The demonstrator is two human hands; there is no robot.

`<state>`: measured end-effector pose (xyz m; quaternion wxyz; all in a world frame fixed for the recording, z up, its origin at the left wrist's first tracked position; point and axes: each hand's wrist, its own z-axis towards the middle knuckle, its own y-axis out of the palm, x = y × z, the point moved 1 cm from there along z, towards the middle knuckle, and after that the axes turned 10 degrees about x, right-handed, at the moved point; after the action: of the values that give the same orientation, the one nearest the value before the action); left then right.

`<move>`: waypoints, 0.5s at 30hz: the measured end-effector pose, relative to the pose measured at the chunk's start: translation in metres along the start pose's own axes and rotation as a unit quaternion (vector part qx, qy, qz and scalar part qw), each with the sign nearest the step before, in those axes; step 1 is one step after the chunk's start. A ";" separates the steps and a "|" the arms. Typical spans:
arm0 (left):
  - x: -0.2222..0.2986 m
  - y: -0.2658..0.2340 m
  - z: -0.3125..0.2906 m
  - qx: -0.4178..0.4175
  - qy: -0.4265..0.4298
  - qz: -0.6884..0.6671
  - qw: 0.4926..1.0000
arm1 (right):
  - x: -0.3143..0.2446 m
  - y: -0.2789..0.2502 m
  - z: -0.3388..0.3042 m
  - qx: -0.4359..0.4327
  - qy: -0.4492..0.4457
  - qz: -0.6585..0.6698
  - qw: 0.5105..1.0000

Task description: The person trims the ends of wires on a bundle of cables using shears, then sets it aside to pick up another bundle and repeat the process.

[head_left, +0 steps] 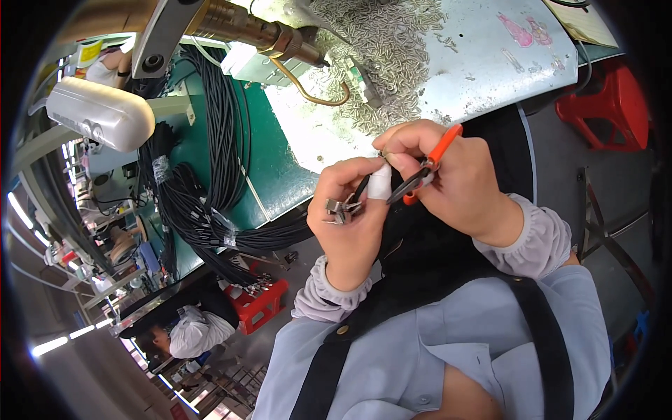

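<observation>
Left hand [350, 217] fingers grip a black cable end with a metal connector [341, 210], held above the lap. Right hand [455, 178] fingers close around orange-handled pliers [425, 168], tips beside the taped left thumb. Table [483, 63] behind carries small metal parts.

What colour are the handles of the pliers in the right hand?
Orange handles on the pliers, held by the right hand; head view.

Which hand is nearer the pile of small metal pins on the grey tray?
Right. The right hand, holding orange-handled pliers, sits just below the pin pile; the left hand is lower, further away.
</observation>
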<state>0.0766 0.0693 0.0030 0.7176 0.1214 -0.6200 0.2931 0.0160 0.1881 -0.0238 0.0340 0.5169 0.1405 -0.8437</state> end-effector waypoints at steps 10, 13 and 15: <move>0.001 -0.009 0.001 0.002 -0.104 -0.058 0.993 | -0.005 0.003 -0.003 -0.013 0.286 0.309 0.907; 0.001 -0.014 0.005 -0.002 -0.145 -0.102 0.984 | -0.005 0.004 -0.004 0.010 0.323 0.369 0.871; 0.000 -0.015 0.005 -0.003 -0.166 -0.124 0.978 | 0.000 -0.006 -0.005 -0.083 0.224 0.137 0.961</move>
<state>0.0814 0.0544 0.0073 0.6362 0.2419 -0.7113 0.1757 0.0195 0.1954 -0.0246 0.1595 0.7027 0.1419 -0.6787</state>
